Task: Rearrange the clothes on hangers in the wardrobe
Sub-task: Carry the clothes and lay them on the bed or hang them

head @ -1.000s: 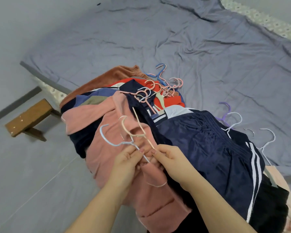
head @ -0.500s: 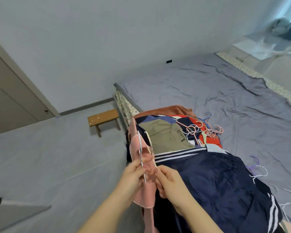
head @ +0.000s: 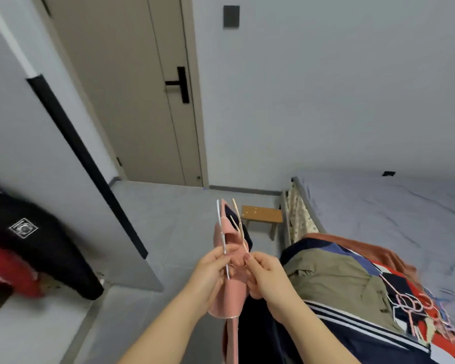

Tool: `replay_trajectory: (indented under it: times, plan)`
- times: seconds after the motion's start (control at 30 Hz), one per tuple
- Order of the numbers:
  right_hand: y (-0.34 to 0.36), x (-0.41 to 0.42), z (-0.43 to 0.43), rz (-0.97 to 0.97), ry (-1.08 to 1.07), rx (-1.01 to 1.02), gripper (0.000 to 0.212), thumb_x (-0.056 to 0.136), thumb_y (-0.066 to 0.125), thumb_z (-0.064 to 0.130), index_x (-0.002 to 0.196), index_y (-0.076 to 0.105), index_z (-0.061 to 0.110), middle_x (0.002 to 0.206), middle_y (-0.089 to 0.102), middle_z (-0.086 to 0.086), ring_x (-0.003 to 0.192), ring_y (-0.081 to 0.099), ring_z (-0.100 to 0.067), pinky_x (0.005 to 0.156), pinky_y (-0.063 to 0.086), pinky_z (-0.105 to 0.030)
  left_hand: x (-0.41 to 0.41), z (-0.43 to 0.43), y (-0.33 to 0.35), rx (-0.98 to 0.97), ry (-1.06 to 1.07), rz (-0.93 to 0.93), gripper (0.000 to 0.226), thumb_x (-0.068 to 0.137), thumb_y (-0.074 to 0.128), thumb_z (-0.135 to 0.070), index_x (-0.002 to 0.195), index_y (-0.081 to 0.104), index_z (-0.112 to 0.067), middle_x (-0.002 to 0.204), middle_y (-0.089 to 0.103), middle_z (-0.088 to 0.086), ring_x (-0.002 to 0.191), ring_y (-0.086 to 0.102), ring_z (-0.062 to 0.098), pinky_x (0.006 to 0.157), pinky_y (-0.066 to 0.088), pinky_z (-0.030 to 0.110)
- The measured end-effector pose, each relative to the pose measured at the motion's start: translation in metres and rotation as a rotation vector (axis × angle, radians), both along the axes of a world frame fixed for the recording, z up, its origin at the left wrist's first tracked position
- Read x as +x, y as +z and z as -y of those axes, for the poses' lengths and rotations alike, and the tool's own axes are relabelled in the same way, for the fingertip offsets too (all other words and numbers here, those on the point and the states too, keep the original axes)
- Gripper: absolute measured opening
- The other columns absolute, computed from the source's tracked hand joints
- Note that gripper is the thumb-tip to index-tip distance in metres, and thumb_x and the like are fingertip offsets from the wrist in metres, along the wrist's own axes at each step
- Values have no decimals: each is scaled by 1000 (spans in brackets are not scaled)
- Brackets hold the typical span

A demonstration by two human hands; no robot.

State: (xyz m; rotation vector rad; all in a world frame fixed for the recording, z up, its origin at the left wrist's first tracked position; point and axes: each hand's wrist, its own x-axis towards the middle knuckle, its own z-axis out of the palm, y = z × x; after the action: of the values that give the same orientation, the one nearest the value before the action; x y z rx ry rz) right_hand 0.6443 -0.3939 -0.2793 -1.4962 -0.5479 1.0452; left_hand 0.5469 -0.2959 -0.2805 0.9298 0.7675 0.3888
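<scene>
Pointing upward, near vertical: white hanger [head: 224, 248] pinched by left hand [head: 212, 275], beige hanger [head: 240, 225] by right hand [head: 269, 278].

The clothes pile [head: 334, 279] lies on the bed [head: 392, 206], the stool [head: 262, 214] left of it, the door [head: 142, 101] behind.

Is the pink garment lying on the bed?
No: the left hand and right hand hold the pink garment up beside the bed.

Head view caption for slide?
Left hand pinches white hanger, right hand beige hanger, pink garment between them, beside clothes pile on bed.
</scene>
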Motion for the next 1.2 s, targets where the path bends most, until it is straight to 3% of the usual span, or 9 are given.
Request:
replay_trajectory:
  times: [0.13,0.37,0.6,0.77,0.87,1.0,1.1,1.2]
  plan:
    - [21,-24,-47,24,160,27,28,102,42,19,80,54,6,50,33,3,41,26,-9,40,20,-20,-38,-29,27,55,148,-22,27,98,40,2,110,63,-2,68,67,6,69,58,17,72,47,27]
    - [58,-68,-111,41,433,78,30,102,42,18,78,55,5,50,32,3,41,24,-10,40,18,-20,-101,-63,62,138,408,-50,27,96,41,3,110,64,-4,71,64,8,55,50,14,60,45,22]
    - [81,-115,-167,25,704,124,29,102,41,15,76,49,5,48,31,6,39,23,-9,39,19,-19,-163,-78,82,253,717,-114,23,98,41,1,110,61,0,77,71,13,60,56,17,54,44,22]
    - [81,-169,-209,30,854,124,35,102,42,15,68,45,9,49,32,2,40,24,-11,40,21,-21,-219,-88,81,300,905,-216,16,96,53,-12,102,56,2,94,73,16,73,53,28,66,44,34]
    - [79,-208,-234,18,924,110,30,102,43,14,74,48,5,49,33,1,40,25,-12,39,22,-21,-254,-99,85,274,977,-192,26,94,58,-17,105,54,6,86,73,13,73,52,29,80,45,50]
    - [82,-260,-272,26,991,100,28,102,42,12,79,54,1,47,33,1,37,25,-12,38,22,-19,-302,-128,85,252,1033,-170,18,97,51,-13,104,55,3,95,72,19,83,62,34,91,48,52]
    - [91,-293,-302,31,1009,93,30,101,43,13,77,56,3,47,35,1,37,25,-11,38,21,-19,-335,-161,86,273,1052,-185,12,96,48,-7,97,58,-1,94,72,19,80,65,24,81,47,40]
    - [103,-321,-330,52,1020,96,31,101,43,13,74,56,4,46,38,2,36,27,-11,37,21,-21,-361,-192,93,312,1066,-223,13,95,47,-3,95,60,0,94,73,17,88,66,28,81,46,37]
